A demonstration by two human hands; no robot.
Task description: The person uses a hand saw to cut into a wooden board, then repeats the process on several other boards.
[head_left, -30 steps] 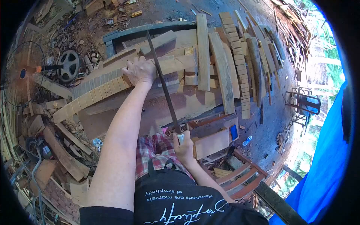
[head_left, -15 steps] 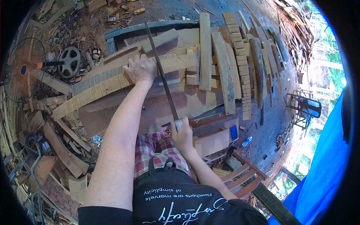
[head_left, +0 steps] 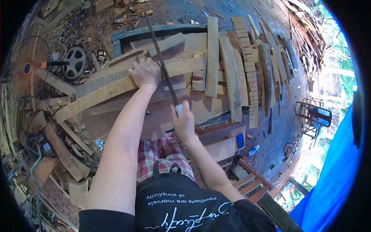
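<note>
Grips the pale handle (head_left: 179,110) of a long, tapering, dark-bladed tool (head_left: 157,47), apparently a saw, in the closed right hand (head_left: 184,120), slanted across a long, curved, light-brown wooden board (head_left: 102,94) marked with close crosswise lines, above a flat brown work surface (head_left: 112,129). Presses the left hand (head_left: 145,73), fingers bent, onto the board just beside the blade; cannot tell how far closed. Should handle as stiff, fairly heavy, hardly slippery, perhaps weaker along the lines. Hold tool by handle, board from above, fingertips clear of metal.
</note>
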